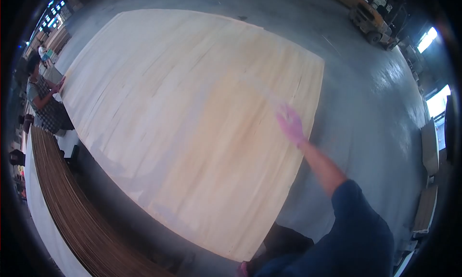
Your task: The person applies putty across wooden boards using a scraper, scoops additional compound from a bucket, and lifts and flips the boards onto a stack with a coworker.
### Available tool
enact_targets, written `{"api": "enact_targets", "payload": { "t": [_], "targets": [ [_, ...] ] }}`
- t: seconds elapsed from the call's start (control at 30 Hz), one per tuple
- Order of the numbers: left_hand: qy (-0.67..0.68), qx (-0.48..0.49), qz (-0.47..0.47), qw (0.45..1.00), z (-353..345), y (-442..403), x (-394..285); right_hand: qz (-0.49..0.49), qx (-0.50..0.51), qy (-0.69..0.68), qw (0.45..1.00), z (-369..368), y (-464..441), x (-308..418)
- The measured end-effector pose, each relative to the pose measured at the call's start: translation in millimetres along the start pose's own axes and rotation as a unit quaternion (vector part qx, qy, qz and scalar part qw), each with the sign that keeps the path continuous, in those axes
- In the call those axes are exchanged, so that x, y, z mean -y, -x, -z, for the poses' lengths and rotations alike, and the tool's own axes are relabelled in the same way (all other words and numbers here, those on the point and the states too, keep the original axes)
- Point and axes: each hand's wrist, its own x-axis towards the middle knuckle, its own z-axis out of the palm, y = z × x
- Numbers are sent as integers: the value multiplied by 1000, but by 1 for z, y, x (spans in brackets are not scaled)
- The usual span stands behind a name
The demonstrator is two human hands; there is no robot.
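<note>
A large pale wood veneer sheet (207,108) with darker grain streaks fills the middle of the view. My right hand (290,125), in a pink glove, reaches over its right part with fingers stretched out, slightly blurred. Whether the palm touches the surface I cannot tell. A small pink patch at the sheet's near corner appears to be my left hand (243,269); its fingers are mostly hidden.
A co-worker (43,96) in a checked apron stands at the sheet's left edge, hands near it. A tall stack of thin brown sheets (72,209) lies lower left. A forklift (373,21) stands at the back right on the grey floor (365,108).
</note>
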Motion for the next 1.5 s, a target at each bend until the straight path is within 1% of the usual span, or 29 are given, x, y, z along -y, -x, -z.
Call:
{"api": "enact_targets", "payload": {
  "t": [0.03,0.07,0.1,0.13,0.17,0.2,0.23,0.27,0.33,0.37,0.4,0.5,0.6,0.7,0.8,0.9,0.93,1.0,1.07,1.1,1.2,1.3,1.4,1.5],
  "targets": [
    [7,2,-4,1000,1,-2,0,-1,16,4,1000,4,33,-3],
    [13,4,-7,1000,5,-5,-1,-91,-8,18,996,10,76,7],
    [19,3,-12,1000,6,-5,3,-151,-17,-4,988,23,118,23],
    [23,1,-17,1000,7,-3,5,-220,-45,-48,973,21,164,4],
    [33,-7,-21,999,8,-4,4,-268,-8,6,963,34,204,4],
    [44,-15,-27,999,9,-4,9,-307,4,-54,950,45,237,33],
    [53,-24,-32,998,10,-1,15,-350,28,89,932,45,274,37],
    [69,-34,-38,996,11,2,20,-400,-17,18,916,50,304,57],
    [94,-59,-47,993,18,8,40,-522,144,-13,840,44,354,61],
    [110,-75,-50,990,22,12,52,-536,139,-101,827,32,384,63],
    [129,-95,-55,986,27,15,66,-545,138,-187,806,18,408,61],
    [187,-156,-59,968,45,31,117,-455,154,-146,865,-14,435,76],
    [243,-211,-55,945,69,55,172,-502,94,-335,792,-32,442,63],
    [300,-255,-42,918,93,75,221,-509,168,-386,750,-36,440,78],
    [348,-285,-25,893,107,95,253,-576,141,-346,727,-52,436,96],
    [383,-302,-12,873,116,105,268,-511,219,-332,762,-64,443,73],
    [391,-306,-13,868,118,105,268,-488,241,-327,772,-67,444,54],
    [405,-306,-18,861,117,103,261,-441,281,-315,792,-66,436,39],
    [421,-304,-25,854,117,98,253,-476,310,-466,678,-67,429,37],
    [428,-301,-28,852,116,95,249,-488,321,-535,611,-63,426,49],
    [451,-288,-38,844,114,79,236,-449,374,-517,625,-50,422,84],
    [478,-264,-46,837,105,61,219,-469,409,-558,550,-48,415,84],
    [502,-227,-65,832,93,34,199,-501,374,-631,459,-41,412,78],
    [528,-168,-106,826,64,-7,167,-520,292,-504,625,-20,411,98]
  ]
}}
